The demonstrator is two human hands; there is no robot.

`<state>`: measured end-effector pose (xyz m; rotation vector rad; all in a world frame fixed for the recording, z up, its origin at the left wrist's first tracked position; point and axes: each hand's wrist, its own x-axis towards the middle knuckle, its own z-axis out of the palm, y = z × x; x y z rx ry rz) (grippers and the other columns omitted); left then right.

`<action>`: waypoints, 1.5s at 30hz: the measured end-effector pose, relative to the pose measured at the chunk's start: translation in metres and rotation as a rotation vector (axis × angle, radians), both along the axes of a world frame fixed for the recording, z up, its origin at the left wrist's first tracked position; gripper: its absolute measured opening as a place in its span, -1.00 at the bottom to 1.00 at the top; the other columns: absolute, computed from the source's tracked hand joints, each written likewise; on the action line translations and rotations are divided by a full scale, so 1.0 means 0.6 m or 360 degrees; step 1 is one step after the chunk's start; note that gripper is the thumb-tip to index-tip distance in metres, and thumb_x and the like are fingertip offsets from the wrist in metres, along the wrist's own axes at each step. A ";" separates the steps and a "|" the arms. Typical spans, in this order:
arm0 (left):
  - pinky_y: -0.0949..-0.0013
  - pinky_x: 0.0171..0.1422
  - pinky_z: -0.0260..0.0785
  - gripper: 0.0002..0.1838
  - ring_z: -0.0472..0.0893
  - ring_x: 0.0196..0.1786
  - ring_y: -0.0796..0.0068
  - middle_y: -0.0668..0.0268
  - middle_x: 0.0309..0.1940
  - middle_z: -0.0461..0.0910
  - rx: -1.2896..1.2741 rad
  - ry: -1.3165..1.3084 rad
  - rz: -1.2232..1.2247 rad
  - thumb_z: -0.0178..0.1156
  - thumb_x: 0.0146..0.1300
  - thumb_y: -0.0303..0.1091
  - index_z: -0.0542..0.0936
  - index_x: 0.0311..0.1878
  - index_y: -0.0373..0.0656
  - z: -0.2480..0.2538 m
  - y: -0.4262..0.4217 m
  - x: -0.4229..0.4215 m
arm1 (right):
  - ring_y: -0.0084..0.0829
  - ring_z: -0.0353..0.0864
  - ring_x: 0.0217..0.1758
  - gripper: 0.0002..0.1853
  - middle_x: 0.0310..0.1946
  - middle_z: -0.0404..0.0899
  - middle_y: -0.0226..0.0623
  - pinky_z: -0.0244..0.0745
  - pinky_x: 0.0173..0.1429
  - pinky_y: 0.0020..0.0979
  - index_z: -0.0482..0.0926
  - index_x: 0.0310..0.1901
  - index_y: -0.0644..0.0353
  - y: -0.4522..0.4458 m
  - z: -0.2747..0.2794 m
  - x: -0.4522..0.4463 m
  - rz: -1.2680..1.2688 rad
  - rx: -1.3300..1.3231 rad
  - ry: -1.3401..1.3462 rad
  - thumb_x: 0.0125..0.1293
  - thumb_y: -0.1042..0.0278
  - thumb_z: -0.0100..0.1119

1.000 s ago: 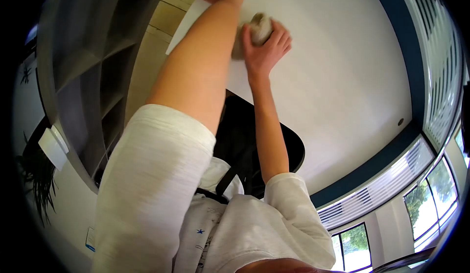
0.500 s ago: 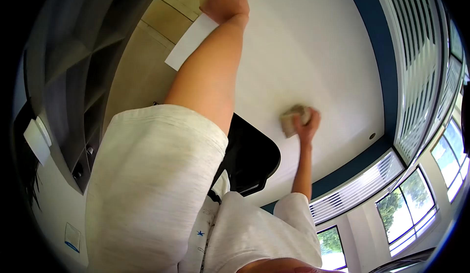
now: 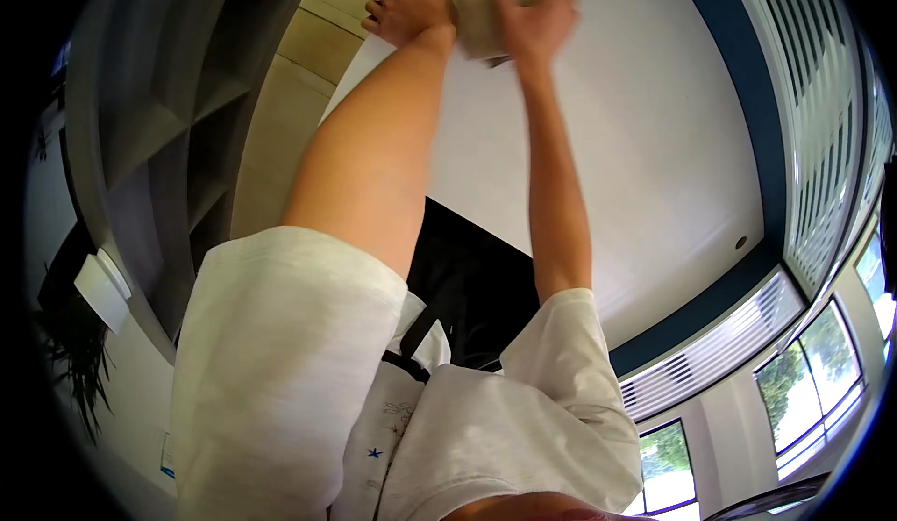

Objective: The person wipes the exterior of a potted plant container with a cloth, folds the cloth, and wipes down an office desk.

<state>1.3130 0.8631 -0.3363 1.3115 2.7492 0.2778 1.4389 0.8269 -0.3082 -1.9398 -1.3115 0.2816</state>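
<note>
My right hand [image 3: 542, 16] grips a folded beige cloth [image 3: 478, 21] at the far part of the white table [image 3: 645, 157]. Both hand and cloth are smeared by motion, and the cloth seems to touch the tabletop. Just left of the cloth, at the table's left edge, is my left hand [image 3: 406, 9] with its fingers curled in. Its palm is hidden, so whether it holds anything does not show.
A black chair [image 3: 472, 264] stands against the table's near side. Grey open shelving [image 3: 149, 119] rises on the left beyond a strip of tiled floor [image 3: 280, 119]. A dark blue band [image 3: 743, 72] and slatted vents [image 3: 790, 44] run along the right.
My right hand has carried the cloth from the near part of the table to the far left, beside my left hand. The left hand has shifted only slightly.
</note>
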 end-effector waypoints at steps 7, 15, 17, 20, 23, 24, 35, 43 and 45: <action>-0.09 0.44 0.29 -0.39 0.64 0.24 0.00 0.08 0.13 0.74 -0.0078 0.0002 -0.0036 -0.21 0.51 0.04 0.75 0.06 -0.18 0.001 0.003 0.000 | -0.14 0.52 -0.04 -0.54 -0.15 0.59 -0.28 0.38 0.11 -0.14 0.62 -0.10 0.15 -0.120 0.019 -0.027 0.0009 0.0086 0.0284 0.09 0.03 0.55; -0.04 0.37 0.29 -0.43 0.60 0.17 0.06 0.13 0.07 0.72 -0.0135 -0.0058 -0.0033 -0.21 0.53 0.00 0.73 -0.01 -0.21 0.021 -0.005 0.008 | -0.17 0.54 -0.09 -0.50 -0.20 0.56 -0.30 0.39 0.05 -0.17 0.65 -0.07 0.09 -0.418 0.045 -0.031 0.0310 -0.0104 0.0155 0.02 0.05 0.64; -0.02 0.33 0.30 -0.46 0.59 0.13 0.08 0.15 0.03 0.71 -0.0165 -0.0084 -0.0078 -0.20 0.55 -0.02 0.71 -0.03 -0.20 0.029 -0.003 0.001 | -0.16 0.58 -0.11 -0.49 -0.20 0.60 -0.29 0.44 0.02 -0.15 0.66 -0.05 0.10 -0.479 0.059 -0.008 0.0279 -0.0130 0.0056 0.01 0.08 0.67; -0.03 0.36 0.30 -0.45 0.59 0.14 0.07 0.14 0.03 0.71 -0.0121 -0.0079 -0.0123 -0.23 0.57 -0.04 0.70 -0.02 -0.21 0.028 -0.005 -0.013 | -0.14 0.62 -0.16 -0.48 -0.21 0.65 -0.27 0.49 -0.05 -0.11 0.67 -0.07 0.10 -0.563 0.058 0.086 0.0067 -0.0286 -0.0147 -0.01 0.10 0.70; 0.01 0.37 0.28 -0.45 0.58 0.16 0.09 0.15 0.03 0.69 -0.0039 -0.0111 -0.0143 -0.24 0.59 -0.04 0.70 -0.02 -0.22 0.022 -0.012 -0.016 | -0.38 0.50 -0.27 -0.65 -0.30 0.60 -0.34 0.52 -0.17 -0.34 0.65 -0.18 0.22 -0.586 0.046 0.216 -0.0700 -0.0367 0.0259 0.24 0.17 0.61; 0.01 0.38 0.28 -0.45 0.57 0.17 0.09 0.15 0.04 0.69 -0.0053 -0.0122 -0.0137 -0.24 0.59 -0.05 0.69 -0.01 -0.22 0.021 -0.014 -0.017 | -0.38 0.57 -0.22 -0.67 -0.28 0.66 -0.31 0.56 -0.09 -0.31 0.67 -0.15 0.26 -0.565 0.043 0.263 -0.0836 -0.0422 0.0065 0.32 0.17 0.55; 0.02 0.40 0.27 -0.42 0.58 0.19 0.13 0.17 0.03 0.72 -0.0048 -0.0121 -0.0045 -0.23 0.54 0.00 0.73 -0.07 -0.19 0.010 -0.007 -0.018 | -0.15 0.77 0.09 -0.38 0.01 0.77 -0.02 0.66 0.21 -0.11 0.69 0.08 0.38 -0.076 0.010 0.244 -0.0893 -0.0222 0.0141 0.24 -0.06 0.50; 0.02 0.40 0.27 -0.51 0.57 0.23 0.16 0.22 0.08 0.67 -0.0373 -0.0096 -0.0569 -0.13 0.53 0.05 0.67 0.00 -0.12 0.000 -0.035 -0.067 | -0.27 0.81 -0.19 -0.59 -0.23 0.80 -0.13 0.71 -0.07 -0.20 0.72 -0.11 0.27 -0.010 0.169 -0.070 0.0518 -0.0334 0.1463 0.27 0.05 0.49; 0.02 0.40 0.27 -0.52 0.56 0.25 0.16 0.23 0.10 0.66 -0.0454 -0.0108 -0.0846 -0.11 0.53 0.06 0.66 0.02 -0.10 0.001 -0.057 -0.083 | -0.25 0.79 -0.13 -0.59 -0.18 0.79 -0.15 0.67 -0.02 -0.20 0.70 -0.08 0.24 -0.022 0.180 -0.079 0.0588 -0.0152 0.1161 0.25 0.06 0.51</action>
